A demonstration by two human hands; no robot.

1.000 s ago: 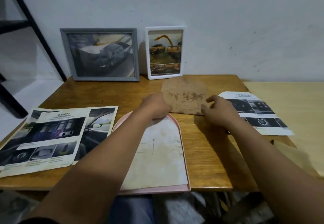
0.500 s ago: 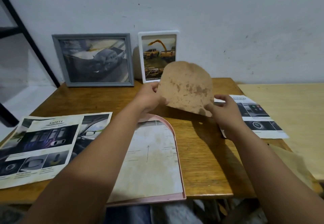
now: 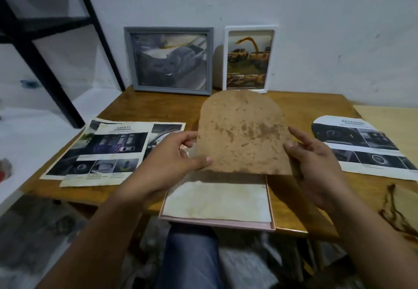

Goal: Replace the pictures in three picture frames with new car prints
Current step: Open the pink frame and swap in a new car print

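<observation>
An arch-shaped brown backing board, stained, hangs above the table between both hands. My left hand pinches its left edge and my right hand holds its right edge. Under it a pink arched frame lies face down at the table's front edge, with a pale sheet in it. Against the wall lean a grey frame and a white frame, each with a car picture. Car prints lie flat on the left. An arch-cut print lies on the right.
The wooden table stands against a white wall. A black metal rack rises at the left. A paler board adjoins the table on the right. A dark string lies near the right front corner. My knee in jeans is below the edge.
Both hands lifted the brown backing board off the table and brought it toward me, over the pink frame. The camera view also shifted to the left.
</observation>
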